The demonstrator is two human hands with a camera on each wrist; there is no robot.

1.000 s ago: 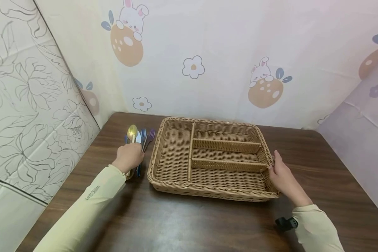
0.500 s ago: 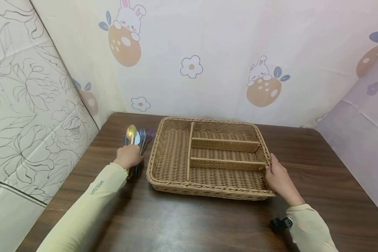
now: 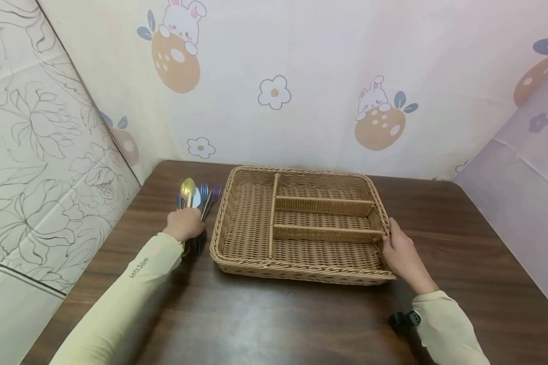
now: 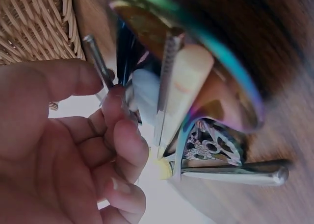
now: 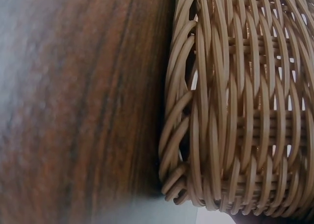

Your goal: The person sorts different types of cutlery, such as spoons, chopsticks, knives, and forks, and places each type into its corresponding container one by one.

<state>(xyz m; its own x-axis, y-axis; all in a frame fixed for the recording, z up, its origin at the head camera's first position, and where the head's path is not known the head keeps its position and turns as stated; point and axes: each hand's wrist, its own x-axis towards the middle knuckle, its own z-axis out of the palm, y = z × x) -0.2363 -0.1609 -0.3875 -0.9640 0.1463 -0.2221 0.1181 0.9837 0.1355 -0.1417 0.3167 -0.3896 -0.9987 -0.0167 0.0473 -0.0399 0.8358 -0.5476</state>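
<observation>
1. The dark brown wooden table (image 3: 265, 324) fills the scene, set into a corner of walls covered with printed sheets of rabbits and flowers (image 3: 274, 94).
2. In the middle of the table sits the tan rectangular woven wicker tray (image 3: 251, 223), split into one long compartment on its left side and three stacked ones to the right of it, all bare.
3. The right hand (image 3: 402, 253) is on the tray's right end: fingers lie along the outer rim, the thumb seems hooked at the inner edge, gripping the wall. The right wrist view shows only weave (image 5: 235, 111) and tabletop.
4. The left hand (image 3: 184, 224) sits just left of the tray, fingers curled down over a bundle of metal cutlery (image 3: 200, 195) lying on the table beside the tray's left wall.
5. Up close, the fingertips (image 4: 120, 131) pinch a slim handle (image 4: 98, 62) among the iridescent pieces.
6. A gold spoon bowl (image 3: 187, 186), blue fork tines (image 3: 204, 190) and purple fork tines (image 3: 216, 190) poke out beyond the knuckles.
</observation>
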